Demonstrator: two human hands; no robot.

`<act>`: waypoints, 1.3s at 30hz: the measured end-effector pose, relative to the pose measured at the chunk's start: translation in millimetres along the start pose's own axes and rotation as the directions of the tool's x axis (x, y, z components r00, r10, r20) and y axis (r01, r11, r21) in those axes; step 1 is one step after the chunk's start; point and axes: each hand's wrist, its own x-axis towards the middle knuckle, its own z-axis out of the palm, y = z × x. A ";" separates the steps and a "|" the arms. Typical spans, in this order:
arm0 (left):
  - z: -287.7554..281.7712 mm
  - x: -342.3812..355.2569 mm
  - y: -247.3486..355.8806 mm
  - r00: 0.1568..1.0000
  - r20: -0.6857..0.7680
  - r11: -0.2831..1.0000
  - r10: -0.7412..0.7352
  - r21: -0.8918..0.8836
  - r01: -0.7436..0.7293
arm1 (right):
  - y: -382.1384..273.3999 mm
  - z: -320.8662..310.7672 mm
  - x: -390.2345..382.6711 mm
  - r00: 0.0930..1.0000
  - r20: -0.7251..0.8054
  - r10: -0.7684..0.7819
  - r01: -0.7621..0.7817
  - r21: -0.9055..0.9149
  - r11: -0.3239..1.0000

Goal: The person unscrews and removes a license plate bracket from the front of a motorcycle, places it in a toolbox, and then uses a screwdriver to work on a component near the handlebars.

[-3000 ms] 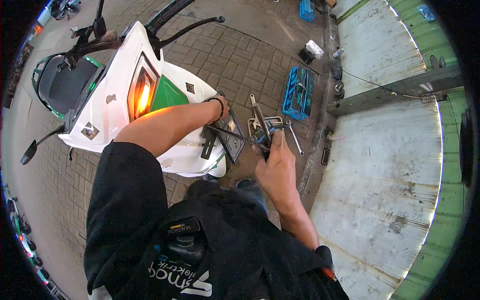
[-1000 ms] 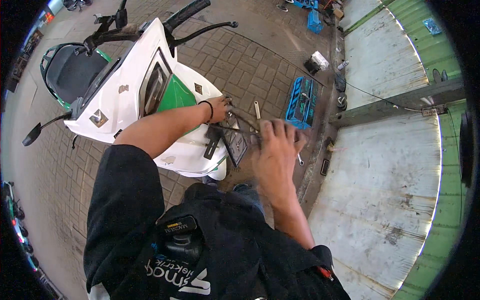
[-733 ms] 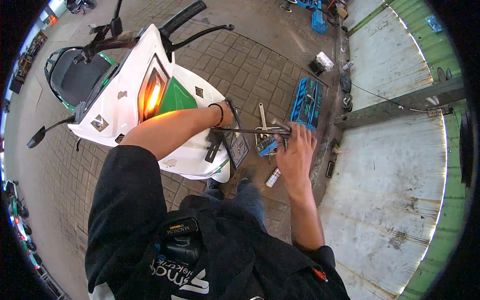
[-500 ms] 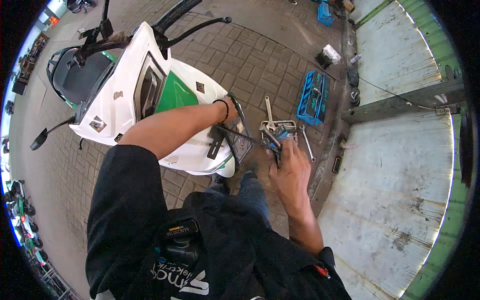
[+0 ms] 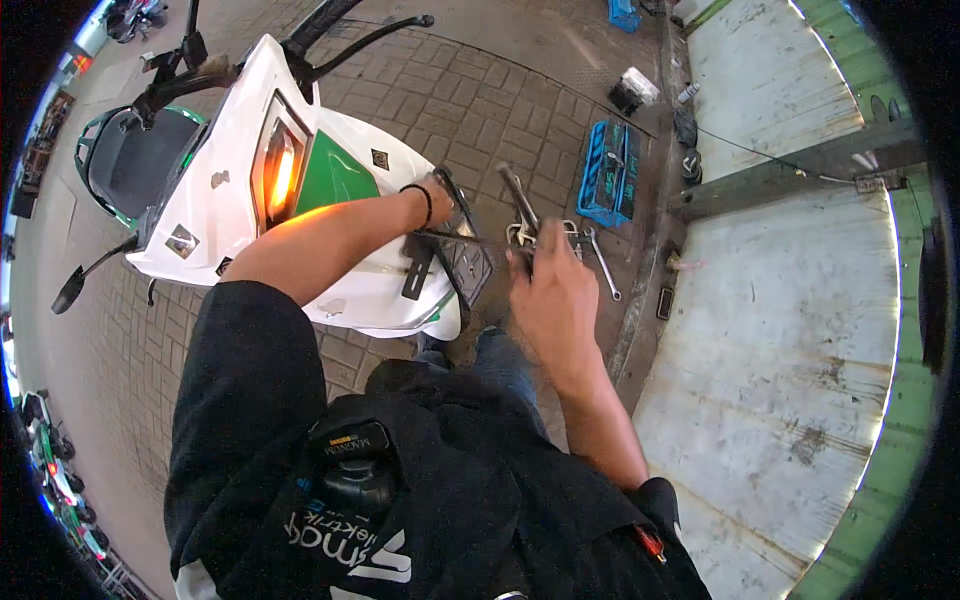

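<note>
I am crouched behind a white and green scooter (image 5: 225,160) whose tail light (image 5: 281,180) glows orange. My left hand (image 5: 438,198), with a black band at the wrist, grips the black rear bracket (image 5: 462,262) below the tail. My right hand (image 5: 553,295) is closed around the handle of a long thin screwdriver (image 5: 470,238). Its shaft points left toward the bracket, just under my left hand. The tip is hidden against the black parts.
Loose wrenches (image 5: 522,203) lie on the brick paving beyond my right hand. A blue tool case (image 5: 608,172) lies open next to a raised concrete slab (image 5: 770,330) on the right. A small white box (image 5: 640,86) sits farther off. More scooters stand at the left rim.
My right hand reached out to the tools on the ground, then came back left with the screwdriver toward the bracket. The tail light, dark half a second ago, is lit again. My left hand stayed put.
</note>
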 end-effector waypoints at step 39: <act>74.2 21.7 -13.5 0.964 -0.268 0.997 0.008 -0.070 -0.028 | 6.7 112.8 50.0 0.939 -0.258 0.228 0.321 0.897 -0.304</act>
